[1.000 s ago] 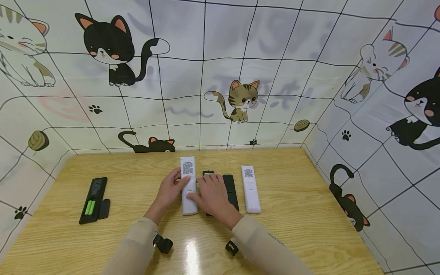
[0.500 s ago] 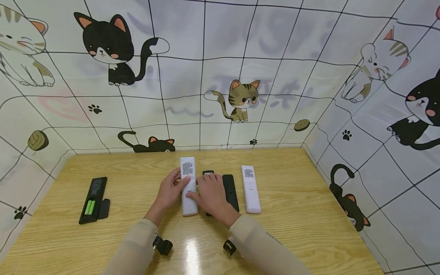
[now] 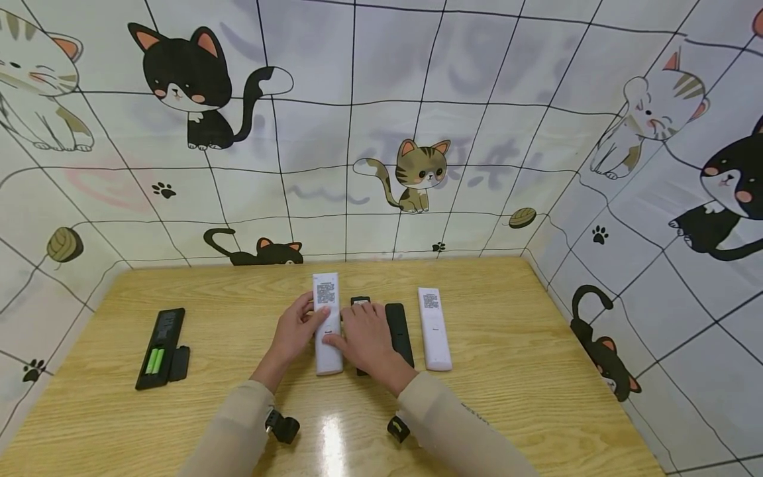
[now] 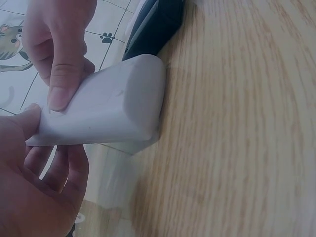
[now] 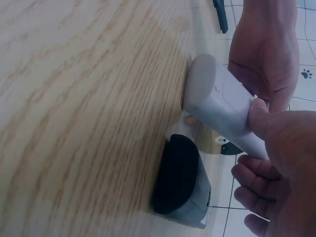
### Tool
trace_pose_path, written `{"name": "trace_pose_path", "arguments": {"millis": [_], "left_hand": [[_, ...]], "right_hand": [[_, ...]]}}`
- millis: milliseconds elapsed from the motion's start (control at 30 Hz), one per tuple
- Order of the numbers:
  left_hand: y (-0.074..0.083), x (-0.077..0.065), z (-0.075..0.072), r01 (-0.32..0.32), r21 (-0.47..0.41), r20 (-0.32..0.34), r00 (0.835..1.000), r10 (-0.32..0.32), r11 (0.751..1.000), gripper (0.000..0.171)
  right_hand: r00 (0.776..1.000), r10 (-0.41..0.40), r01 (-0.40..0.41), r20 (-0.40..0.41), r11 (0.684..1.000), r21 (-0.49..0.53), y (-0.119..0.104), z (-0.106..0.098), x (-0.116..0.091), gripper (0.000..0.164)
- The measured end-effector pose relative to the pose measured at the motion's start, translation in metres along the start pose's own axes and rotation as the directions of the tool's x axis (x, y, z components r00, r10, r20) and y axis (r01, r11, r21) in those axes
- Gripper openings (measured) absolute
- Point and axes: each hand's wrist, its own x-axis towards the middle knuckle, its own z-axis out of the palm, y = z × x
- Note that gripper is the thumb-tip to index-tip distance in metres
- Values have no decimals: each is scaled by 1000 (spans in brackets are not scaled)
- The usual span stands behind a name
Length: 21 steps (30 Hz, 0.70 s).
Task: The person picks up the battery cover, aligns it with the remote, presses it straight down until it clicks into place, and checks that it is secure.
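A white remote control lies back side up in front of me, its printed label at the far end. My left hand grips it from the left, thumb on the back and fingers at the edge and underneath. From the right, my right hand holds it too, with the thumb pressing on the back near the cover's seam and the other fingers bent along the right side. The cover looks in place. Below the right hand, mostly hidden, is a black remote control.
Right of the hands lie another black remote control and a second white one. At the left, a black remote has its compartment uncovered, showing green batteries; its cover lies beside it. Cat-printed walls border the wooden table.
My right wrist has shifted slightly left since a second ago. Both hands keep their places on the white remote control, and the other things stay where they were.
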Motion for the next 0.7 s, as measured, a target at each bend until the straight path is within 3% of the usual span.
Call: {"name": "trace_pose_path", "arguments": {"millis": [700], "left_hand": [[-1, -1, 0, 15, 2, 0, 1000, -15, 1000, 43]], "right_hand": [[1000, -7, 7, 15, 1000, 8, -2, 4, -1, 52]]}}
